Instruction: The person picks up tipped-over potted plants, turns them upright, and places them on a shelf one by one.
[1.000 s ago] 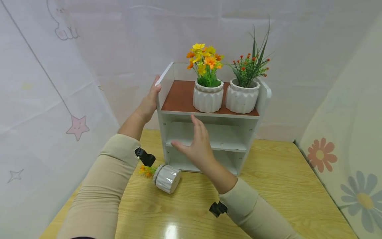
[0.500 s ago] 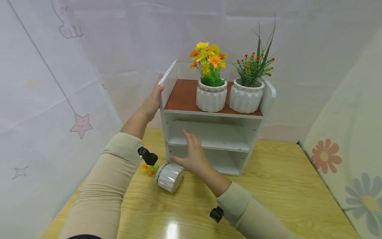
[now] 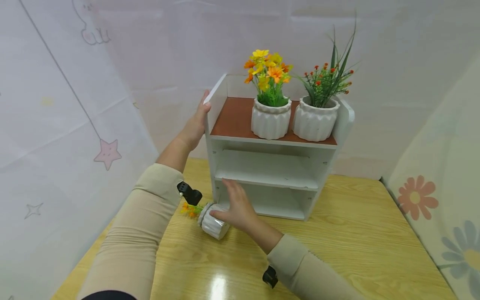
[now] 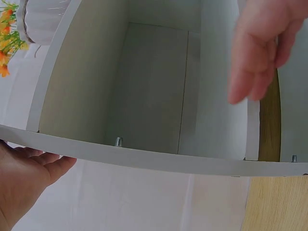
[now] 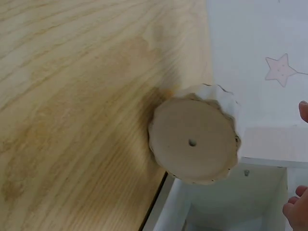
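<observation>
My left hand point(image 3: 193, 128) rests flat along the outer left side of a small white shelf unit point(image 3: 268, 183), its fingers extended upward and the thumb near the panel's front edge. In the left wrist view its fingers point(image 4: 36, 161) lie against the outside of that panel. My right hand point(image 3: 238, 208) is spread, thumb apart from the fingers, before the lower compartment. Its thumb overlaps a white fluted flowerpot point(image 3: 211, 225) lying on its side on the table, orange flowers point(image 3: 190, 209) pointing left. The right wrist view shows the pot's round base point(image 5: 202, 120) with a small hole.
On the unit's brown top stand a flowerpot with yellow and orange flowers point(image 3: 271, 121) and a flowerpot with red blossoms and long leaves point(image 3: 316, 121). The wooden table point(image 3: 356, 233) is bordered by printed cloth walls point(image 3: 187, 41). Dark cameras sit at both wrists.
My right hand has come down and slightly left, from in front of the middle shelf to the fallen flowerpot. The left hand stays on the shelf's side while the head view shifts a little.
</observation>
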Demonstrator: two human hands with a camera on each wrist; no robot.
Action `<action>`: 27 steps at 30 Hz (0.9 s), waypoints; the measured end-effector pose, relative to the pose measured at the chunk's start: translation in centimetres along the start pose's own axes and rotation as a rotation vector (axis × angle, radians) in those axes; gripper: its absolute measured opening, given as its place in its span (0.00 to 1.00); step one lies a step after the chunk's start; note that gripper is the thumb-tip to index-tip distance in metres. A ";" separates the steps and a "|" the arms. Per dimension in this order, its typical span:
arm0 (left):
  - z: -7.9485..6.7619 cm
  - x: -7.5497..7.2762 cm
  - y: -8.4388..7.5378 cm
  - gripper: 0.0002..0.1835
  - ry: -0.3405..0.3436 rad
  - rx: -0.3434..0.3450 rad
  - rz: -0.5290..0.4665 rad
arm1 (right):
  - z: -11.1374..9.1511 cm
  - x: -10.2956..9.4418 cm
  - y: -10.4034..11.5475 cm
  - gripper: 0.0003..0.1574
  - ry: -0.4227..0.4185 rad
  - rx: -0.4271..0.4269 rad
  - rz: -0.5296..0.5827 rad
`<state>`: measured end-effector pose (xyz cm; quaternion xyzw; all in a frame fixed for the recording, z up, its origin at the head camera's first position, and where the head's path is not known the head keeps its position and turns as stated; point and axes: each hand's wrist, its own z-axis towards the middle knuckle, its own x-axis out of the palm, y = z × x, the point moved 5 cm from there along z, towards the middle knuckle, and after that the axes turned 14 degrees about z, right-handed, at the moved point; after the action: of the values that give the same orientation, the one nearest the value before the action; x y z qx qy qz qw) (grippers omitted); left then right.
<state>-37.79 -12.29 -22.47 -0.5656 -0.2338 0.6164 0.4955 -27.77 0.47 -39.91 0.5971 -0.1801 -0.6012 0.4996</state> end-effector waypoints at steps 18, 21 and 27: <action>0.1 0.0 0.1 0.32 -0.009 -0.030 0.052 | 0.5 3.9 -1.4 0.63 0.165 0.077 -0.153; 0.1 0.0 0.1 0.33 -0.010 -0.022 0.052 | 0.7 4.4 -1.7 0.64 0.183 0.091 -0.186; 0.1 -0.2 0.0 0.33 -0.017 -0.018 0.056 | 1.2 5.3 -2.5 0.64 0.206 0.125 -0.243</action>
<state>-37.92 -12.41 -22.40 -0.5710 -0.2276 0.6327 0.4710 -28.70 -3.23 -44.51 0.7028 -0.0915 -0.5804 0.4011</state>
